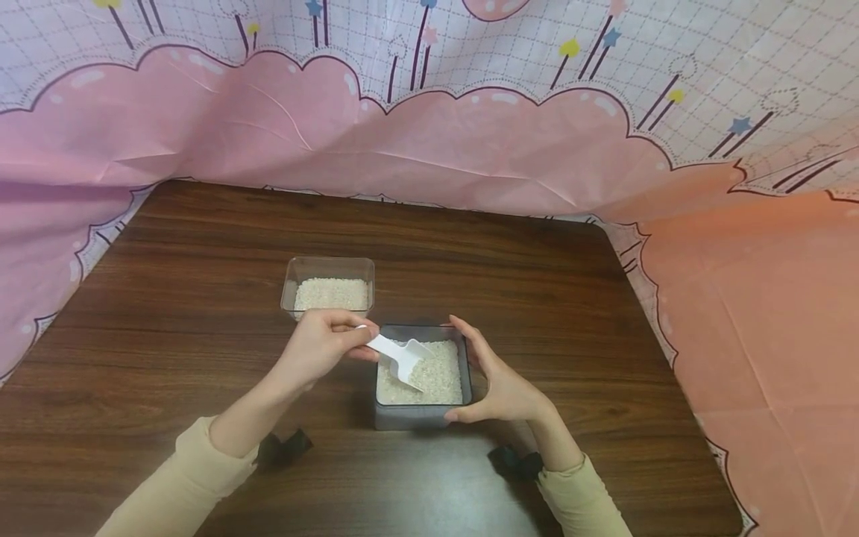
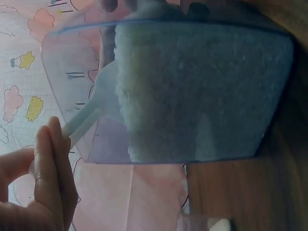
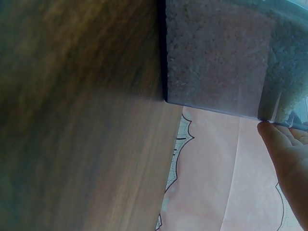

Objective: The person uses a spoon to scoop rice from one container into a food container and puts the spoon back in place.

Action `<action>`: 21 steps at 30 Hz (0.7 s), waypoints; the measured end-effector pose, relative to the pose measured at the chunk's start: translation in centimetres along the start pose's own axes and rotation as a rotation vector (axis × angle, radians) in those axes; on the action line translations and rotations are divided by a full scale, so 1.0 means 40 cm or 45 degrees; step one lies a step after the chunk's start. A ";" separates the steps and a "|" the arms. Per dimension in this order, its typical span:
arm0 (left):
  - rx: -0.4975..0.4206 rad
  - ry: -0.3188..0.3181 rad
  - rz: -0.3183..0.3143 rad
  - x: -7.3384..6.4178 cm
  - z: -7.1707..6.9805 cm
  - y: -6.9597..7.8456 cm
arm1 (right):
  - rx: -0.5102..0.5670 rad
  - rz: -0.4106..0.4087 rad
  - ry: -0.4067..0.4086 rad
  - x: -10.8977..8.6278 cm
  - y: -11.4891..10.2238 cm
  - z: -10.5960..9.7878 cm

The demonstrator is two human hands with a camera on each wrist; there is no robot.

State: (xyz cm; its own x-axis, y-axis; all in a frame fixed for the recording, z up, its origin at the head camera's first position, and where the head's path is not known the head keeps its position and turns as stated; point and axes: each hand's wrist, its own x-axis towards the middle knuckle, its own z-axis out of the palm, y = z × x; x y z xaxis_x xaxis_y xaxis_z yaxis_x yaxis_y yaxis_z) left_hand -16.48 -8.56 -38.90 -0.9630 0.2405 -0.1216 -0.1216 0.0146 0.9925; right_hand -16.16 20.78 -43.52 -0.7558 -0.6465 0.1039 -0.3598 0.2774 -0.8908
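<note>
My left hand point(image 1: 317, 349) pinches the handle of a white plastic scoop point(image 1: 406, 359). The scoop's head is tilted over the white rice point(image 1: 443, 375) in a grey see-through box point(image 1: 411, 418), its front edge touching the grains. Through the box wall in the left wrist view, the scoop point(image 2: 107, 94) slants down to the rice surface. My right hand point(image 1: 502, 389) grips the box's right side, thumb at the near corner and fingers at the far one. In the right wrist view, part of that hand point(image 3: 291, 161) lies against the box wall point(image 3: 216, 57).
Behind my left hand stands a smaller clear container point(image 1: 287, 287) with rice point(image 1: 332, 291) in it. Everything rests on a dark wooden table point(image 1: 537, 298). A pink patterned cloth point(image 1: 436, 149) hangs around its far and side edges. Dark straps lie near both wrists.
</note>
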 end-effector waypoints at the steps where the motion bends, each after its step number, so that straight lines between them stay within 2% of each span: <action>1: -0.031 0.002 -0.010 -0.001 0.001 -0.001 | 0.001 0.006 0.001 -0.001 0.001 0.001; 5: -0.124 0.006 -0.030 -0.004 0.004 -0.006 | 0.007 0.005 0.011 -0.001 0.001 0.002; 11: -0.172 -0.001 -0.052 -0.003 -0.009 -0.013 | 0.015 0.000 0.004 0.002 0.000 0.003; 21: -0.277 -0.058 -0.068 -0.011 -0.037 -0.013 | 0.033 0.006 0.004 0.001 0.001 0.003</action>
State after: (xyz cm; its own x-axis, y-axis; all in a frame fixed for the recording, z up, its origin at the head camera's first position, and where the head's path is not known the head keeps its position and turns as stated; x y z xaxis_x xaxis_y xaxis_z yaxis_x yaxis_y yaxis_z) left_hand -16.36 -10.10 -39.38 -0.9427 0.2884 -0.1678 -0.2254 -0.1797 0.9575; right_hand -16.14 20.67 -43.61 -0.7593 -0.6429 0.1011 -0.3419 0.2619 -0.9025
